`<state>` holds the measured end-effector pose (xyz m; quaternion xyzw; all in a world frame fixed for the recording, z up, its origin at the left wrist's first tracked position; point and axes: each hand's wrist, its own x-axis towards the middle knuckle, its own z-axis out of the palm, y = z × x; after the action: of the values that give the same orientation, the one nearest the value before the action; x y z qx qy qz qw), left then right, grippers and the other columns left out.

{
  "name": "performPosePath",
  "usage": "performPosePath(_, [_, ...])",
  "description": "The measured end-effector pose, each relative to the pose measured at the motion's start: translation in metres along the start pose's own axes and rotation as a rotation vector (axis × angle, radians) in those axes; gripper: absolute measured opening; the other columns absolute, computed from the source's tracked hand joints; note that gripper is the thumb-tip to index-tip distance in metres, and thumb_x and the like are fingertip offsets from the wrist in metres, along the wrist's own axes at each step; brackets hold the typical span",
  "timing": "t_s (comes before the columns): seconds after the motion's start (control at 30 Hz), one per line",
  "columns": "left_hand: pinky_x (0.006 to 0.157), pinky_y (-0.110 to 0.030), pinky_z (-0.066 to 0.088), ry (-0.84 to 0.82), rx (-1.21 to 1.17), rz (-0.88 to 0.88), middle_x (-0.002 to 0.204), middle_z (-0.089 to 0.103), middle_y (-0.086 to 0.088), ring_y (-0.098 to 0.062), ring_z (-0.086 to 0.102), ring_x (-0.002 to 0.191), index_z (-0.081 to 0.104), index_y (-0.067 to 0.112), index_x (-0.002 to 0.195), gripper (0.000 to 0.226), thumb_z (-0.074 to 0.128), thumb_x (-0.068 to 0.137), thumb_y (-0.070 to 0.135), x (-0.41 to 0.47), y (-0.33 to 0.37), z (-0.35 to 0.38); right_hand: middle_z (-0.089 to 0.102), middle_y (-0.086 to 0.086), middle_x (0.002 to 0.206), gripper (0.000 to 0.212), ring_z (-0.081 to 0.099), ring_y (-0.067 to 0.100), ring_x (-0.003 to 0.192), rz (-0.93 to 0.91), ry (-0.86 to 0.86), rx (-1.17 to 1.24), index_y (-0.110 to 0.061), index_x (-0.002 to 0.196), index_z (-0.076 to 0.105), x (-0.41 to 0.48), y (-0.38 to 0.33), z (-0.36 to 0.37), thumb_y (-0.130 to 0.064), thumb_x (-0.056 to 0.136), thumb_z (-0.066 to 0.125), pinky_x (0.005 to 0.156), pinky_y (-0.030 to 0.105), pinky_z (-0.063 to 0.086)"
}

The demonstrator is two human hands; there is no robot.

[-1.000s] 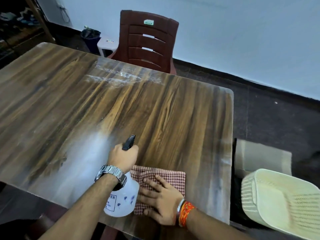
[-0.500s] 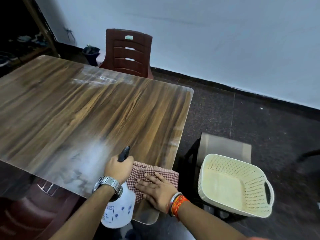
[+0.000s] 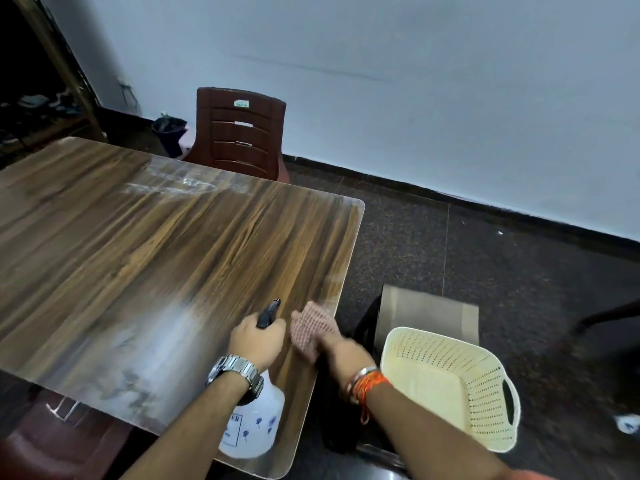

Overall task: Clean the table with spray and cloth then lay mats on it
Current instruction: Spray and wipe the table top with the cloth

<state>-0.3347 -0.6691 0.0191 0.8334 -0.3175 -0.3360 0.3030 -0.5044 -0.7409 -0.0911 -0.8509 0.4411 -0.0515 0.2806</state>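
Observation:
A wood-grain table (image 3: 145,244) fills the left, with a wet misted patch near its front edge. My left hand (image 3: 258,341) is wrapped around the head of a white spray bottle (image 3: 254,434), whose black nozzle points away over the table. My right hand (image 3: 341,348) grips a red-and-white checked cloth (image 3: 310,327), bunched up and lifted at the table's right edge; it is blurred. No mats are in view.
A cream perforated plastic basket (image 3: 485,382) sits on a seat right of the table, with a brown cardboard piece (image 3: 426,306) behind it. A maroon plastic chair (image 3: 240,133) stands at the far side. Another maroon chair (image 3: 52,445) is tucked under the near edge.
My right hand was pressing the cloth flat on the table; now it has gathered the cloth and lifted it. The camera has turned right, and my left hand still holds the bottle.

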Motion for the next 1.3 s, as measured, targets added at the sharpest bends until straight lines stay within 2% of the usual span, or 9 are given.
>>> performPosePath(0.17, [0.061, -0.033, 0.035, -0.044, 0.070, 0.110, 0.070, 0.056, -0.005, -0.032, 0.050, 0.071, 0.051, 0.014, 0.065, 0.021, 0.053, 0.082, 0.028, 0.002, 0.054, 0.033, 0.065, 0.013, 0.120, 0.032, 0.059, 0.031, 0.111, 0.355, 0.381, 0.312, -0.016, 0.127, 0.059, 0.012, 0.041, -0.086, -0.014, 0.099, 0.045, 0.089, 0.023, 0.040])
performPosePath(0.27, [0.066, -0.034, 0.041, -0.063, 0.062, 0.166, 0.079, 0.065, -0.007, -0.033, 0.058, 0.078, 0.061, 0.013, 0.074, 0.019, 0.053, 0.082, 0.029, 0.001, 0.093, 0.066, 0.066, 0.014, 0.118, 0.030, 0.060, 0.030, 0.107, 0.417, 0.543, 0.383, -0.011, 0.125, 0.060, 0.000, 0.070, -0.131, -0.013, 0.098, 0.047, 0.083, 0.019, 0.038])
performPosePath(0.43, [0.058, -0.033, 0.036, -0.134, 0.088, 0.264, 0.072, 0.061, -0.006, -0.030, 0.055, 0.071, 0.055, 0.010, 0.070, 0.020, 0.053, 0.082, 0.026, -0.022, 0.152, 0.140, 0.067, 0.010, 0.115, 0.032, 0.062, 0.026, 0.103, 0.469, 0.615, 0.378, -0.016, 0.127, 0.058, -0.030, 0.127, -0.189, -0.017, 0.098, 0.045, 0.087, 0.025, 0.045])
performPosePath(0.53, [0.053, -0.030, 0.034, -0.140, 0.069, 0.255, 0.075, 0.062, -0.006, -0.020, 0.053, 0.064, 0.056, 0.010, 0.073, 0.020, 0.055, 0.083, 0.028, -0.037, 0.187, 0.201, 0.066, 0.010, 0.116, 0.032, 0.062, 0.025, 0.103, 0.482, 0.652, 0.381, -0.017, 0.128, 0.058, -0.053, 0.177, -0.221, -0.017, 0.098, 0.045, 0.089, 0.028, 0.047])
performPosePath(0.73, [0.068, -0.035, 0.043, -0.071, 0.055, 0.193, 0.077, 0.062, -0.006, -0.028, 0.056, 0.074, 0.059, 0.011, 0.077, 0.022, 0.054, 0.082, 0.032, -0.078, 0.247, 0.325, 0.067, 0.009, 0.118, 0.032, 0.062, 0.026, 0.107, 0.380, 0.583, 0.354, -0.015, 0.128, 0.058, -0.108, 0.284, -0.275, -0.019, 0.098, 0.046, 0.089, 0.024, 0.043])
performPosePath(0.93, [0.064, -0.035, 0.035, 0.034, -0.033, 0.122, 0.075, 0.056, -0.008, -0.033, 0.053, 0.076, 0.056, 0.005, 0.078, 0.022, 0.056, 0.085, 0.026, -0.110, 0.298, 0.418, 0.064, 0.010, 0.123, 0.035, 0.059, 0.025, 0.113, 0.248, 0.445, 0.264, -0.015, 0.132, 0.055, -0.118, 0.356, -0.332, -0.022, 0.099, 0.046, 0.094, 0.022, 0.039])
performPosePath(1.07, [0.064, -0.035, 0.035, 0.111, -0.069, 0.103, 0.068, 0.050, -0.003, -0.037, 0.057, 0.081, 0.044, 0.013, 0.066, 0.025, 0.058, 0.083, 0.026, -0.101, 0.316, 0.451, 0.063, 0.010, 0.126, 0.036, 0.059, 0.025, 0.114, 0.199, 0.427, 0.289, -0.014, 0.133, 0.055, -0.099, 0.379, -0.349, -0.022, 0.099, 0.045, 0.098, 0.027, 0.041])
performPosePath(1.2, [0.065, -0.036, 0.035, 0.195, -0.083, 0.048, 0.074, 0.055, -0.007, -0.037, 0.056, 0.082, 0.044, 0.014, 0.066, 0.025, 0.058, 0.083, 0.027, -0.073, 0.335, 0.470, 0.062, 0.010, 0.126, 0.036, 0.058, 0.026, 0.116, 0.155, 0.358, 0.294, -0.015, 0.133, 0.055, -0.063, 0.406, -0.358, -0.022, 0.099, 0.046, 0.099, 0.026, 0.040])
performPosePath(1.3, [0.063, -0.034, 0.035, 0.231, -0.120, -0.015, 0.070, 0.053, -0.005, -0.032, 0.053, 0.073, 0.046, 0.012, 0.066, 0.025, 0.058, 0.082, 0.026, -0.042, 0.347, 0.478, 0.063, 0.009, 0.126, 0.036, 0.059, 0.026, 0.115, 0.129, 0.312, 0.284, -0.018, 0.133, 0.055, -0.025, 0.423, -0.368, -0.025, 0.099, 0.046, 0.099, 0.030, 0.043])
